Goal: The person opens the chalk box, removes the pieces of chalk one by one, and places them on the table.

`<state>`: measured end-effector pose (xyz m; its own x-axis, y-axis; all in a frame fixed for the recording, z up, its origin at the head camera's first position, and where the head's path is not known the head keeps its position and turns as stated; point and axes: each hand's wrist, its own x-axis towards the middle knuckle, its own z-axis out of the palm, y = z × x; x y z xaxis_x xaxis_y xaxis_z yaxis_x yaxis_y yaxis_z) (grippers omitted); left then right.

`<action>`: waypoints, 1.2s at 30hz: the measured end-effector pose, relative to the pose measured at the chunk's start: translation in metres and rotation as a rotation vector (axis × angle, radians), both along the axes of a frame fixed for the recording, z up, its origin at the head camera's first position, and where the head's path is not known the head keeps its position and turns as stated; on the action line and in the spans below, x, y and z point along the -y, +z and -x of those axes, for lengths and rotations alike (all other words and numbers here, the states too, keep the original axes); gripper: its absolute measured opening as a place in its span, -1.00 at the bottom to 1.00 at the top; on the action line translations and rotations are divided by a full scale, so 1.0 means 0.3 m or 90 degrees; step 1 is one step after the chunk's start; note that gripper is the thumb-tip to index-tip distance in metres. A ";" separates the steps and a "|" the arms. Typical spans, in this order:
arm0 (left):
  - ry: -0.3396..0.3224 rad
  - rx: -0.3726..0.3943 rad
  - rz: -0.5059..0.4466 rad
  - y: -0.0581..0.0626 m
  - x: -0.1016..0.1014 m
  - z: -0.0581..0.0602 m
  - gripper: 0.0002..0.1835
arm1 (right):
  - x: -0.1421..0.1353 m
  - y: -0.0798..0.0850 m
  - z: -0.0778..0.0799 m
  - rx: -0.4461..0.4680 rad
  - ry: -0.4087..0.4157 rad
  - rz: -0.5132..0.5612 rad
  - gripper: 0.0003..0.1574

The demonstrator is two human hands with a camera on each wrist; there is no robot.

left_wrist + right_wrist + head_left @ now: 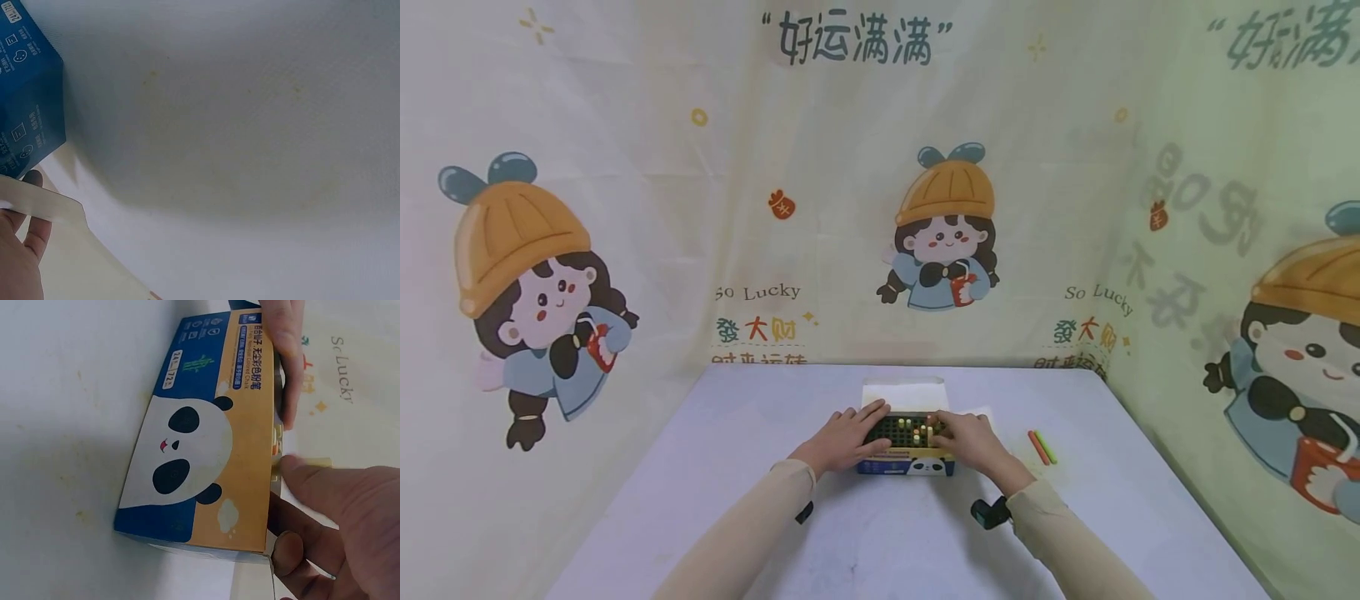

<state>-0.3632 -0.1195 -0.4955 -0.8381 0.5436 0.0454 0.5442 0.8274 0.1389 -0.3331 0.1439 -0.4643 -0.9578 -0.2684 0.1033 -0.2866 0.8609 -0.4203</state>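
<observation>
A blue and yellow chalk box (906, 465) with a panda face stands upright on the table, its lid flap raised at the back. Inside its top is a dark grid with several pale chalk sticks (917, 434) in the holes. My left hand (844, 437) grips the box's left end, thumb near the front edge and fingers towards the back. At the right end, my right hand (972, 442) pinches a yellow chalk stick (320, 462) that stands up from the top. Its lower end is hidden inside the box.
To the right of the box lie two loose chalk sticks, one red (1039, 448) and one green (1046, 447). The white flap (904, 393) rises behind the box. A printed cloth (827, 125) hangs behind the white table (880, 533).
</observation>
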 end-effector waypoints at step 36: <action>0.002 0.002 0.001 0.003 -0.004 -0.007 -0.12 | -0.014 -0.006 -0.009 -0.012 -0.005 0.062 -0.83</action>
